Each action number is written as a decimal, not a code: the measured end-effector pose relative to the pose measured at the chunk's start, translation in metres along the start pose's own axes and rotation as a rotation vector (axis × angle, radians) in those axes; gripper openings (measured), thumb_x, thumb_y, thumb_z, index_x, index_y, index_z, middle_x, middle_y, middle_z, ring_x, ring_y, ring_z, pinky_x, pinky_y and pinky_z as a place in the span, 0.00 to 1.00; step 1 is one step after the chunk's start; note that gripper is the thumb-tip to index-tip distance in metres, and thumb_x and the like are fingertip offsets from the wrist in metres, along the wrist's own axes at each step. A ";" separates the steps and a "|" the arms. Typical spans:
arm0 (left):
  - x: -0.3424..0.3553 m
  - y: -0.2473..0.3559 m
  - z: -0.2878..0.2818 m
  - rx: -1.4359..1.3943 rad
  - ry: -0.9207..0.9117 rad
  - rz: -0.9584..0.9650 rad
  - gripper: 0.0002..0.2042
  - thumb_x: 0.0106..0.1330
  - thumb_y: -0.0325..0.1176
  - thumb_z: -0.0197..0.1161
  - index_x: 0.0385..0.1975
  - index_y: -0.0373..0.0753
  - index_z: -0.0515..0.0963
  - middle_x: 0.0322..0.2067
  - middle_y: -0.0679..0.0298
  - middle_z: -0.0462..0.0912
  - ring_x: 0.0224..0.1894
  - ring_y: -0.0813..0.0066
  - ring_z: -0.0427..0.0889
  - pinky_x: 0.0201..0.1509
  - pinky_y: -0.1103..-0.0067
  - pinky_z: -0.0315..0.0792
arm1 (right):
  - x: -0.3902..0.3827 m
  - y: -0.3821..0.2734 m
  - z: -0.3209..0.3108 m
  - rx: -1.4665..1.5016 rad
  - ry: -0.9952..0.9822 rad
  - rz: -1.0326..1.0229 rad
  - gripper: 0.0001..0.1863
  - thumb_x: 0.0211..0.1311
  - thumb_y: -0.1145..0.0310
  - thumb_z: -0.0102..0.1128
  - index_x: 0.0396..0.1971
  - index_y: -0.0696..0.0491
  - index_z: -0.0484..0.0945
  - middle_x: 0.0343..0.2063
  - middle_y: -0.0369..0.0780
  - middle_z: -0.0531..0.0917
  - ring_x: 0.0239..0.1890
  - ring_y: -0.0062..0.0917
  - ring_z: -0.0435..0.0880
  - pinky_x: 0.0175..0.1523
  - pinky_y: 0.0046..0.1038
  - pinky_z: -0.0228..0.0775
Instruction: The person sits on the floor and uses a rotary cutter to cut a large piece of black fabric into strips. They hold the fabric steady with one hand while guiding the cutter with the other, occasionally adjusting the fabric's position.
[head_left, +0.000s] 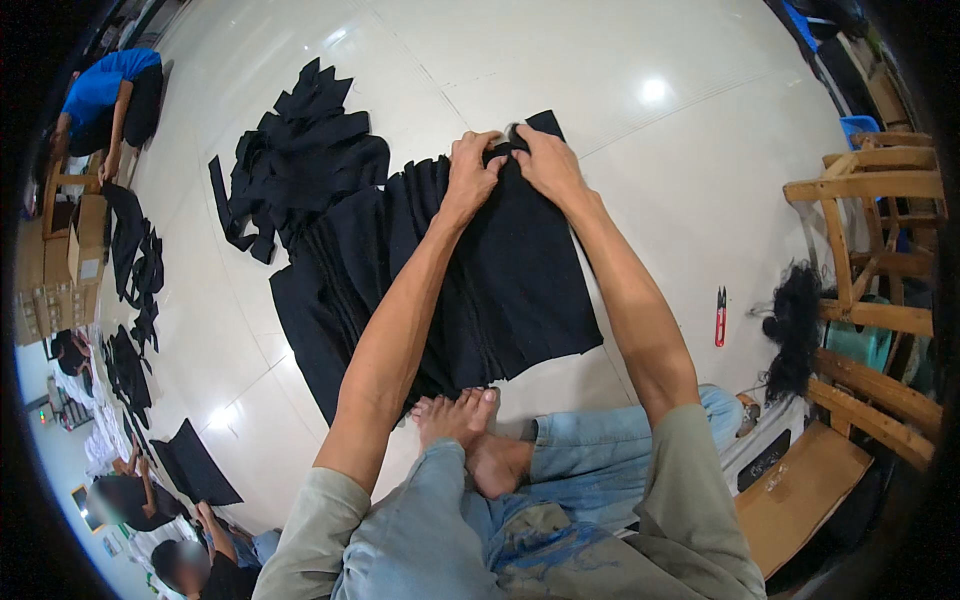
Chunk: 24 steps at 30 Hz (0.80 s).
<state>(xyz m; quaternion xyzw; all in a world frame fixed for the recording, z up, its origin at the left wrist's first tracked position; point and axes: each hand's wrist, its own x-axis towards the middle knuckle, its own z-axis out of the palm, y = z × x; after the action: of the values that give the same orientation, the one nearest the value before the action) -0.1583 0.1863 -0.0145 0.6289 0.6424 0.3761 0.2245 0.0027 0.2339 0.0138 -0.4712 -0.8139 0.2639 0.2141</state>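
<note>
Black fabric pieces (535, 280) lie overlapped in a row on the floor in front of my bare feet. At the far edge of the rightmost piece, my left hand (473, 175) has its fingers bent and pinched on the cloth. Close beside it, my right hand (548, 165) is closed on the same edge, thumb toward the left hand. A small dark, partly shiny thing shows between the hands; I cannot make it out. Left of the row, a heap of smaller black fabric pieces (310, 165) is spread out in layers.
Red-handled thread snips (720, 322) lie on the tiled floor to the right. Beyond them are a tangle of black thread (793, 320), wooden stools (845, 235) and a flat cardboard piece (805, 490). Several people work along the left side, near cardboard boxes (85, 240) and more black cloth.
</note>
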 end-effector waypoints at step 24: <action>0.009 0.011 -0.017 -0.109 -0.076 -0.101 0.11 0.66 0.32 0.63 0.42 0.34 0.85 0.39 0.52 0.87 0.42 0.59 0.85 0.49 0.69 0.76 | -0.009 0.003 0.025 0.024 0.284 0.105 0.10 0.64 0.65 0.60 0.39 0.55 0.75 0.33 0.50 0.85 0.36 0.52 0.83 0.38 0.49 0.74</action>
<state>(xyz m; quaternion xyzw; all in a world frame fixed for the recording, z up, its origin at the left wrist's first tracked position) -0.1654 0.1908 0.0066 0.5961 0.6430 0.3747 0.3013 -0.0061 0.2215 -0.0085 -0.5433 -0.7463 0.2152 0.3186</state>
